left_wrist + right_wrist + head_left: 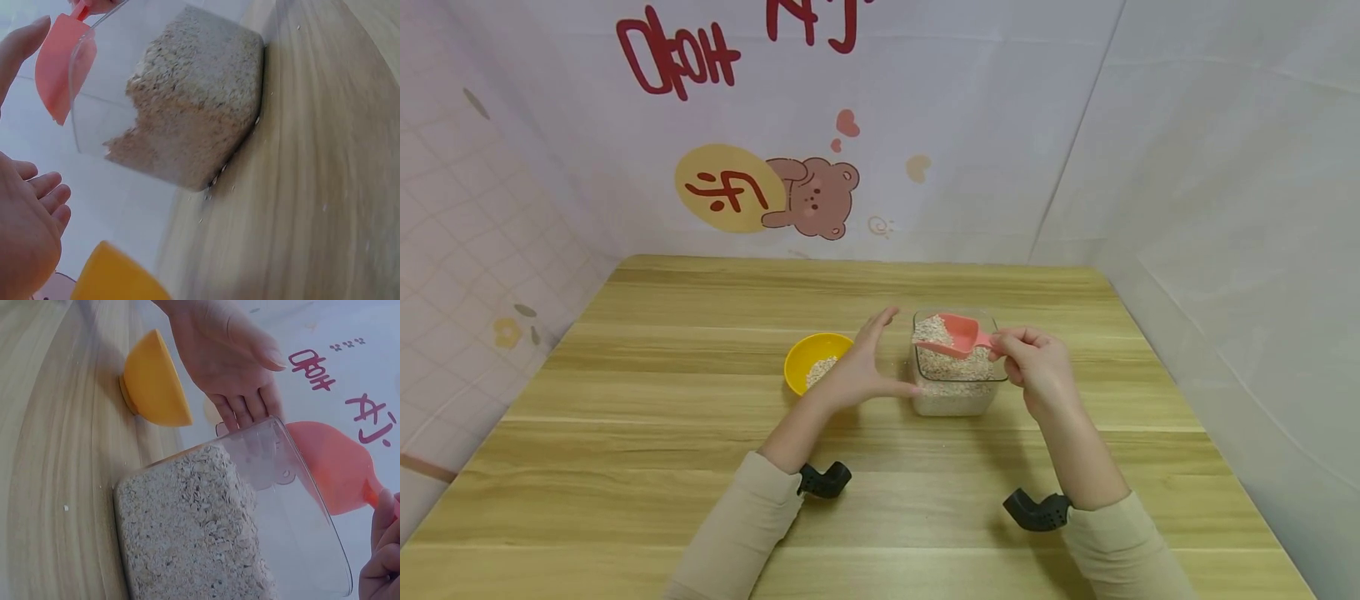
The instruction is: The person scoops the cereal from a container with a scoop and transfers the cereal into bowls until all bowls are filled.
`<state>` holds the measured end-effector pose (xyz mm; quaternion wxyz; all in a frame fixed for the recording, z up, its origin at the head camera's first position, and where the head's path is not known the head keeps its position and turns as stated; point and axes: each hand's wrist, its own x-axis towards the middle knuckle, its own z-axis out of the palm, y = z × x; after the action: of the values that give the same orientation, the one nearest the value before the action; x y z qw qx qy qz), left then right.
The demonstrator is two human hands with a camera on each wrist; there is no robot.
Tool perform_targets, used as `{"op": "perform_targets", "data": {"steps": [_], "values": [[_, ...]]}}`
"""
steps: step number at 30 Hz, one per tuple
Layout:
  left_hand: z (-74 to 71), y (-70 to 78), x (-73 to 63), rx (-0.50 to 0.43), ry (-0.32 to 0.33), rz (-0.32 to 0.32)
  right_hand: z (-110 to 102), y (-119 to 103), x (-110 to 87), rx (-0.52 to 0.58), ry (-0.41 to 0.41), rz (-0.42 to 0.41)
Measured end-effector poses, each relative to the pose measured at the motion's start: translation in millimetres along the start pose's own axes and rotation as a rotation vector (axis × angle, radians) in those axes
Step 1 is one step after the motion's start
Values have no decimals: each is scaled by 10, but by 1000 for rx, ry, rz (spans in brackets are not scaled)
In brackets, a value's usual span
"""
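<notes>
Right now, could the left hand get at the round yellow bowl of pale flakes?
Likely yes: the left hand is empty and close to the yellow bowl, with nothing showing between them. The pink plastic scoop, in the right hand, is above the clear square-cornered container.

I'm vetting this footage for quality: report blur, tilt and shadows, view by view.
Head: even light, soft shadow on the table beside the right forearm; left wrist: steeply tilted, table grain looks smeared, yellow bowl soft-edged; right wrist: tilted too, oat flakes fairly crisp through the clear container.
</notes>
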<state>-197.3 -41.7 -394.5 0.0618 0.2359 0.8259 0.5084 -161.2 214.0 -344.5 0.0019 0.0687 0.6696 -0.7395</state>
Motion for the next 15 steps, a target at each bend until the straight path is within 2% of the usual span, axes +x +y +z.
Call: {"op": "perform_targets", "data": {"steps": [15], "values": [[-286,-77,-220,65,24,-11,195,27,22,15,-31,-10]]}}
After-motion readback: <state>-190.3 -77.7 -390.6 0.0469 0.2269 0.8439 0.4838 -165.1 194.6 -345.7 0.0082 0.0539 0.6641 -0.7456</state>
